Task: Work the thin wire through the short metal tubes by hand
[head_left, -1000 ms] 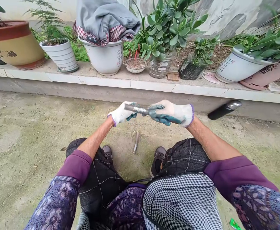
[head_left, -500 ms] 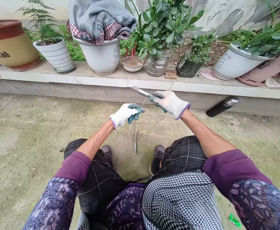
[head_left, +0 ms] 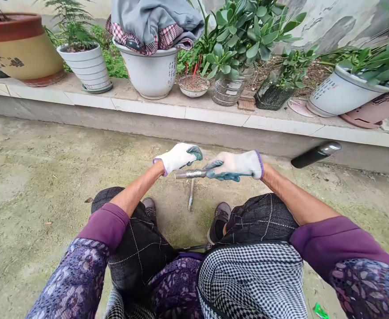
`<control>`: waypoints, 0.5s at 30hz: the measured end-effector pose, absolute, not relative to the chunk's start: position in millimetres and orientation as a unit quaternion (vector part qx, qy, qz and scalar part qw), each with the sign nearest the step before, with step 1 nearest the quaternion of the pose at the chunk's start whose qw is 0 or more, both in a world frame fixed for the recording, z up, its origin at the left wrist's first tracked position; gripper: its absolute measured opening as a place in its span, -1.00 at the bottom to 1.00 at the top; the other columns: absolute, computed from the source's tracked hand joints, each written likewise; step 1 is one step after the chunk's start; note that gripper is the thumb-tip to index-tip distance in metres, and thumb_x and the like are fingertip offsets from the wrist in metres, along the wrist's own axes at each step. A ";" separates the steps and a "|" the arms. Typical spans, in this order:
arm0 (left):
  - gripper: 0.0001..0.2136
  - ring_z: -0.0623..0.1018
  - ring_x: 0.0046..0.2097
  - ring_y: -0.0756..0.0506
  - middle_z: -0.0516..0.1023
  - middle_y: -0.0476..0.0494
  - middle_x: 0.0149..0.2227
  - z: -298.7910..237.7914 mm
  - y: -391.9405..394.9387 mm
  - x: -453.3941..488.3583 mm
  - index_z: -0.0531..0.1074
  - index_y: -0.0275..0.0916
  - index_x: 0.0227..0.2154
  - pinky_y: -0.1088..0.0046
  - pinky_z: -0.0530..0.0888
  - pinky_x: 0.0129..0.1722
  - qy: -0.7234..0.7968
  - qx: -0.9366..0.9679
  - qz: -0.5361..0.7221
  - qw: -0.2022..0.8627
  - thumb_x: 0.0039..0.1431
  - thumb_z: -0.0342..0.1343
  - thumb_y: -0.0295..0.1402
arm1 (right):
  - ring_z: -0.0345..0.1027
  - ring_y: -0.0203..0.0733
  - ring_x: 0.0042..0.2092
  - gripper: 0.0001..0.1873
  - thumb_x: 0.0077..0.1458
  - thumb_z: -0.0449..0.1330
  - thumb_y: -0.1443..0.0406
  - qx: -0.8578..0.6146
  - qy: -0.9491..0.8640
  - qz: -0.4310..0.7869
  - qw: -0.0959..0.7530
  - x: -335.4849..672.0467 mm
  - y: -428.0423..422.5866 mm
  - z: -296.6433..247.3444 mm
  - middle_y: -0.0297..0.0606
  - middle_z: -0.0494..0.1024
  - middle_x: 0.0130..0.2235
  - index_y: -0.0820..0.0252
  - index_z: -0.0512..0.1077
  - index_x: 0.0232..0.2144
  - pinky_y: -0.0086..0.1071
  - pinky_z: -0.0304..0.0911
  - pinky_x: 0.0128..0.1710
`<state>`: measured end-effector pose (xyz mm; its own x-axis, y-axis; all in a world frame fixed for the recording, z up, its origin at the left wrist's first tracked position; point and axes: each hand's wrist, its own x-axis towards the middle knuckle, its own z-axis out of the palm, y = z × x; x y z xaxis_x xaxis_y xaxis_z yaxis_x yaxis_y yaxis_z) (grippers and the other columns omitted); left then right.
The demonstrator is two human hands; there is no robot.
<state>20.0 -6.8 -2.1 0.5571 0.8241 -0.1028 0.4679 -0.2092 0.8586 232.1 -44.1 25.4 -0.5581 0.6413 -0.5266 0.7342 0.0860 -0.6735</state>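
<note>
Both hands wear white work gloves with grey-green palms and purple cuffs. My right hand (head_left: 232,166) is closed around a short stick (head_left: 181,176) that points left. Bright thin wire (head_left: 196,174) is wound in tight coils about the stick's middle. Just above the coils, my left hand (head_left: 181,157) pinches the free end of the wire, which runs down taut to the stick. Below, a second stick (head_left: 191,197) shows upright in the view, with some silvery winding near its lower end; whether it hangs or lies on the ground I cannot tell.
A black bottle with a silver cap (head_left: 316,154) leans by the low tiled ledge (head_left: 214,116). Along the ledge stand several potted plants and a white pot (head_left: 149,73) topped with grey cloth. A green wrapper (head_left: 320,311) lies at the lower right.
The stick in my right hand has come lower and turned from slanting to nearly level. My left hand has risen from below the stick to above it, still pinching the wire.
</note>
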 end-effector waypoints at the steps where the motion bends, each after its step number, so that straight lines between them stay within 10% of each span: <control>1: -0.82 0.29 -0.58 0.09 0.40 0.05 -0.59 -3.3 -6.5 19.2 0.54 -0.29 -0.37 0.60 0.22 -0.60 0.442 0.750 0.192 0.453 0.02 0.06 -0.39 | 0.16 -0.38 -0.60 -0.63 0.09 0.15 0.03 0.485 0.756 -0.432 0.074 231.3 -40.4 21.2 -0.35 0.43 -0.52 0.17 0.54 -0.23 -0.49 0.10 -0.65; 8: -0.85 0.22 -0.65 0.11 0.37 0.03 -0.58 -11.6 -6.2 23.5 0.45 -0.27 -0.40 0.60 0.15 -0.70 0.483 0.689 0.216 0.495 0.08 0.09 -0.29 | 0.43 -0.16 -0.30 -0.63 0.17 0.05 0.11 0.590 0.793 -0.118 0.092 236.2 -9.9 12.3 -0.17 0.61 -0.25 0.10 0.50 -0.09 -0.39 0.15 -0.39; 15: -0.84 0.19 -0.66 0.11 0.33 0.06 -0.60 -0.5 -3.7 21.1 0.48 -0.26 -0.38 0.58 0.12 -0.70 0.509 0.686 0.227 0.468 0.07 0.11 -0.27 | 0.47 -0.06 -0.24 -0.60 0.19 0.02 0.09 0.595 0.793 -0.080 0.105 236.6 -12.6 27.8 -0.11 0.61 -0.20 0.12 0.50 -0.08 -0.33 0.17 -0.35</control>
